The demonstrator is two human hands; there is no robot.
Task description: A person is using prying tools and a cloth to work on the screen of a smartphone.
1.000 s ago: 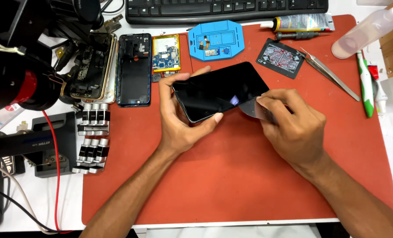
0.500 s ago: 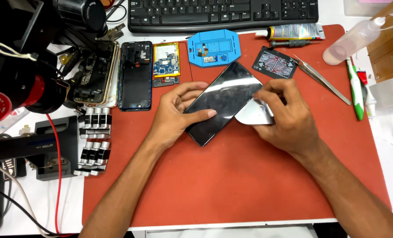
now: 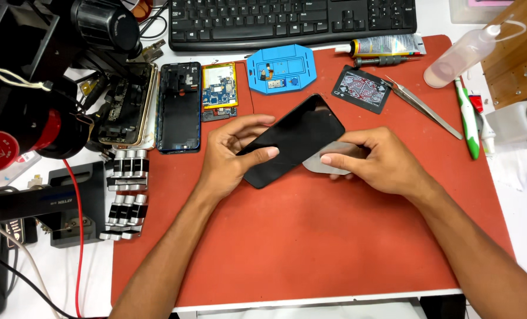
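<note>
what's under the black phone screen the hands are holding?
Under the black phone screen, a thin grey pick-like piece sticks out at its right edge, pinched by the right hand. Left hand fingers wrap beneath. The red mat lies below; the rest is covered.

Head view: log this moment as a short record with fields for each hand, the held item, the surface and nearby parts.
left hand: grips black phone screen at its lower end
right hand: presses thin grey pry card against the screen's edge
surface: red work mat
nearby: blue phone frame, blue fixture plate, tweezers, playing card
</note>
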